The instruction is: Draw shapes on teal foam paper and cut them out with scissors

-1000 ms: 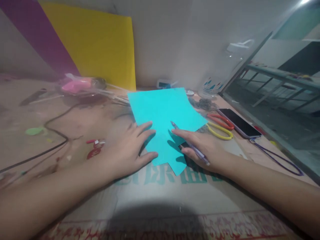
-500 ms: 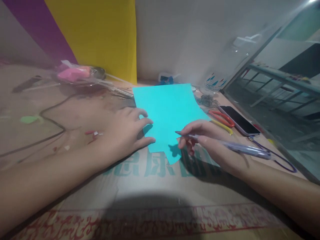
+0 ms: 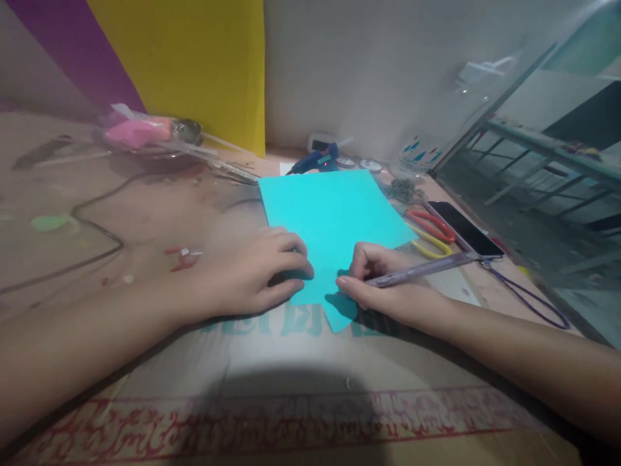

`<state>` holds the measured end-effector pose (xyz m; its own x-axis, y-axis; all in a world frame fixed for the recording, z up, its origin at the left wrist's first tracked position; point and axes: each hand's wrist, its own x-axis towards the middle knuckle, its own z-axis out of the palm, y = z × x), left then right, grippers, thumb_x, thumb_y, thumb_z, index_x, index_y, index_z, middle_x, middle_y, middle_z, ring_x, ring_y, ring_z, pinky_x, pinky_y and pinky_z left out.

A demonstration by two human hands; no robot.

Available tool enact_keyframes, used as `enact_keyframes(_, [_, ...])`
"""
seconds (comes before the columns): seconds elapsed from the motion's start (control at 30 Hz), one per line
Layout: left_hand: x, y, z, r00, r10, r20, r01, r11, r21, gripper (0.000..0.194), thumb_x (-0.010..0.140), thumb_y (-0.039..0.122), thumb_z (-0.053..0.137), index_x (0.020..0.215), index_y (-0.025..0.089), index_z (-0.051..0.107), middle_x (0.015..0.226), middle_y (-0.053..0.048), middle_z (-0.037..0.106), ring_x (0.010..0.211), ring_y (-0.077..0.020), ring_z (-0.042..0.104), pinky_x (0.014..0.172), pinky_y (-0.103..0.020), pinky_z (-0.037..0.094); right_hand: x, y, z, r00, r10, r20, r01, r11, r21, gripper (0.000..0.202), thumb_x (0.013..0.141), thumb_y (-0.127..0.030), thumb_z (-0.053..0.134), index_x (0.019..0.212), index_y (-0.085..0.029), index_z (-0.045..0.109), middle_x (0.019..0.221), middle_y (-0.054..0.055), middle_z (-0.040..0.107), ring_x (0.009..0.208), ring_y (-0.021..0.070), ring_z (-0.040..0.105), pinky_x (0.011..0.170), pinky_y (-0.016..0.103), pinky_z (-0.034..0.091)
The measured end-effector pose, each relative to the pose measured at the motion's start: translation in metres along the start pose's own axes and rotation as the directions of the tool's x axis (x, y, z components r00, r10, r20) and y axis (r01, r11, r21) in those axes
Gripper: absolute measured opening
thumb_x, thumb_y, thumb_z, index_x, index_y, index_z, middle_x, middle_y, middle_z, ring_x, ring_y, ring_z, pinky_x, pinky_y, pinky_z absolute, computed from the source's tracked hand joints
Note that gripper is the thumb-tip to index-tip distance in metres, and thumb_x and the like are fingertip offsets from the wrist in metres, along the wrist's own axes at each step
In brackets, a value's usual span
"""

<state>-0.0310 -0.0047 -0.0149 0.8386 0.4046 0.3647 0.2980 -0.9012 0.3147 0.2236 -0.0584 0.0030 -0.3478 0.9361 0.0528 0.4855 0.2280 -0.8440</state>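
Observation:
A turquoise sheet of paper (image 3: 330, 207) lies on the cardboard-covered table, with a small pointed tab at its near edge. Resting on its left edge is my left hand (image 3: 272, 265), fingers bent a little and thumb apart, holding nothing. My right hand (image 3: 383, 278) grips a slim translucent purple pen (image 3: 417, 268) over the lower right part of the sheet. The pen's tip is hidden behind my fingers, so contact with the paper cannot be made out.
To the right lie red-handled (image 3: 431, 225) and yellow-handled (image 3: 434, 246) tools and a phone (image 3: 466, 226) with a purple strap. Behind the sheet is a blue glue gun (image 3: 315, 158). A pink packet (image 3: 138, 131), a dark cable (image 3: 97, 226) and red scraps (image 3: 184, 259) lie leftward.
My right hand has turned and lowered, bringing the pen tip down toward the paper. My left hand has slid right onto the sheet. The sheet has shifted slightly nearer, showing more of the glue gun.

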Motion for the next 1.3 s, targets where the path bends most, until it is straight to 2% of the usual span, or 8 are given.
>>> enact_keyframes(0.23, [-0.0003, 0.0006, -0.0028, 0.997, 0.063, 0.045, -0.06, 0.997, -0.056, 0.029, 0.098, 0.014, 0.049, 0.108, 0.024, 0.074, 0.102, -0.007, 0.063, 0.095, -0.0213, 0.058, 0.086, -0.034, 0.044, -0.0019, -0.003, 0.0051, 0.997, -0.066, -0.029, 0.064, 0.995, -0.081, 0.03, 0.087, -0.028, 0.062, 0.065, -0.023, 0.042, 0.051, -0.007, 0.046, 0.043, 0.0071, 0.039, 0.042, 0.021, 0.025])
enact_keyframes(0.6, [0.0015, 0.0033, -0.0052, 0.996, 0.002, 0.085, 0.007, 0.994, -0.11, 0.026, 0.098, 0.022, 0.052, 0.108, 0.026, 0.076, 0.098, -0.007, 0.066, 0.094, -0.0214, 0.06, 0.086, -0.036, 0.046, -0.0028, -0.0048, 0.0038, 0.995, -0.091, -0.033, 0.084, 0.984, -0.157, 0.031, 0.086, -0.03, 0.063, 0.064, -0.023, 0.042, 0.053, -0.006, 0.047, 0.045, 0.0075, 0.04, 0.042, 0.022, 0.026])
enact_keyframes(0.77, [0.0006, 0.0029, -0.0045, 0.997, -0.011, 0.076, 0.02, 0.992, -0.121, 0.026, 0.098, 0.022, 0.053, 0.108, 0.026, 0.076, 0.099, -0.007, 0.066, 0.094, -0.0216, 0.06, 0.086, -0.036, 0.045, -0.0018, -0.0027, 0.0047, 0.995, -0.102, -0.025, 0.097, 0.986, -0.132, 0.031, 0.086, -0.029, 0.063, 0.065, -0.023, 0.041, 0.053, -0.007, 0.043, 0.046, 0.0074, 0.038, 0.043, 0.022, 0.026])
enact_keyframes(0.93, [0.0013, 0.0033, -0.0047, 0.997, 0.01, 0.073, -0.002, 0.994, -0.108, 0.027, 0.098, 0.02, 0.052, 0.109, 0.026, 0.076, 0.099, -0.007, 0.065, 0.094, -0.0213, 0.059, 0.086, -0.035, 0.044, -0.0015, -0.0045, 0.005, 0.997, -0.077, 0.011, 0.078, 0.989, -0.126, 0.029, 0.086, -0.026, 0.063, 0.065, -0.023, 0.042, 0.054, -0.006, 0.046, 0.047, 0.0078, 0.04, 0.043, 0.022, 0.026])
enact_keyframes(1.17, [0.0005, 0.0018, -0.0041, 0.997, 0.009, 0.08, 0.0, 0.994, -0.111, 0.025, 0.099, 0.022, 0.052, 0.109, 0.026, 0.075, 0.099, -0.007, 0.066, 0.094, -0.0213, 0.059, 0.085, -0.035, 0.044, -0.0012, -0.0049, 0.0045, 0.995, -0.08, -0.055, 0.074, 0.992, -0.106, 0.031, 0.086, -0.028, 0.065, 0.065, -0.023, 0.043, 0.054, -0.006, 0.045, 0.047, 0.008, 0.038, 0.044, 0.023, 0.025])
enact_keyframes(1.3, [0.0006, 0.0031, -0.0033, 0.998, 0.001, 0.066, 0.006, 0.995, -0.103, 0.023, 0.099, 0.023, 0.054, 0.108, 0.024, 0.075, 0.099, -0.007, 0.067, 0.094, -0.0215, 0.06, 0.085, -0.035, 0.044, 0.0005, -0.005, 0.0037, 0.996, -0.067, -0.059, 0.067, 0.998, 0.007, 0.031, 0.09, -0.031, 0.064, 0.069, -0.023, 0.043, 0.056, -0.008, 0.044, 0.047, 0.0071, 0.036, 0.043, 0.022, 0.025])
